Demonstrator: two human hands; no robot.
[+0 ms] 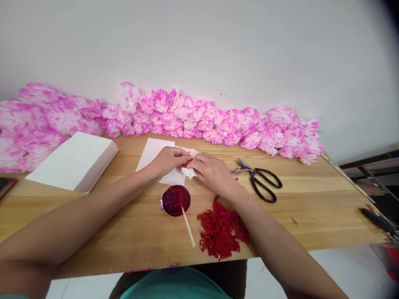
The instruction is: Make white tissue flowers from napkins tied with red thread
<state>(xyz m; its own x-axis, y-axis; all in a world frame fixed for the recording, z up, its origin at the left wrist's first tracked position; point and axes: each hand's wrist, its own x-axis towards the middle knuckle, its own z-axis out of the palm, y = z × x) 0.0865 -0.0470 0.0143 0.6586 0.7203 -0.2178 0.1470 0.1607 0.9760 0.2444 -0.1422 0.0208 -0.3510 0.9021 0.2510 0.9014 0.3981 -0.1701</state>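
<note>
Both my hands meet over the middle of the table, fingers pinched on a crumpled piece of white paper (pixel 188 172). My left hand (pixel 171 160) grips it from the left, and a bit of red shows at its fingertips. From the right, my right hand (pixel 215 171) closes round the paper, hiding part of it. Flat white sheets (pixel 149 151) lie under and behind my left hand. Nearer to me stands a small bowl of dark red dye (pixel 171 201) with a wooden stick (pixel 188 226) leaning out. A tangle of red yarn (pixel 220 230) lies beside my right forearm.
Black-handled scissors (pixel 264 182) lie right of my hands. A thick stack of white paper (pixel 75 162) is at the left, with a phone (pixel 6 185) at the edge. Pink-and-white paper flowers (pixel 187 114) line the wall. Another black-handled tool (pixel 377 219) lies far right.
</note>
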